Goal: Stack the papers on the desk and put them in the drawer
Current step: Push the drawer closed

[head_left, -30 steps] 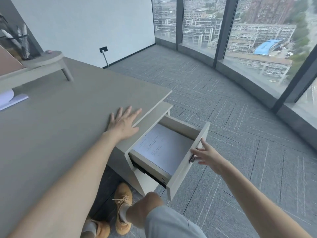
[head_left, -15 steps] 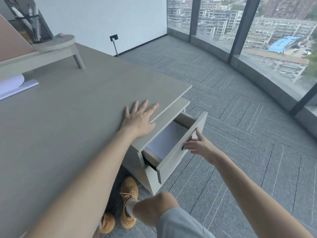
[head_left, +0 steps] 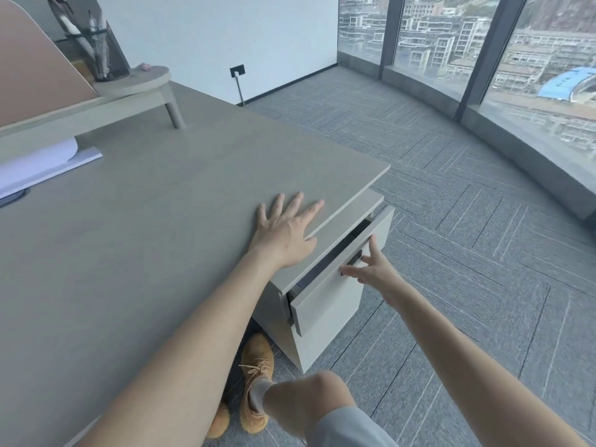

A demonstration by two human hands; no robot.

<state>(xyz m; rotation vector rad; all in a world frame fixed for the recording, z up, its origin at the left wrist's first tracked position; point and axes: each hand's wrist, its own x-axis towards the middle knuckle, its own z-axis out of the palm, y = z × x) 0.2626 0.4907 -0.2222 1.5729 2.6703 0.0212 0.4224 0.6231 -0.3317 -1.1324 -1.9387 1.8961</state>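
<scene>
Under the left hand point(head_left: 285, 235), spread flat on the bench point(head_left: 145, 221), the drawer point(head_left: 335, 295) sits barely ajar, right hand point(head_left: 371, 269) fingers splayed against its front.

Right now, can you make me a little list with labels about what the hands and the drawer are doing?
left hand: flat on the desk, fingers spread, near its edge
right hand: fingers open, touching the drawer front by the handle
drawer: almost shut, only a narrow dark gap shows
papers in drawer: cannot be seen through the gap
other papers: white sheets lying at the far left of the desk
pen holder: on the raised shelf at the back
</scene>
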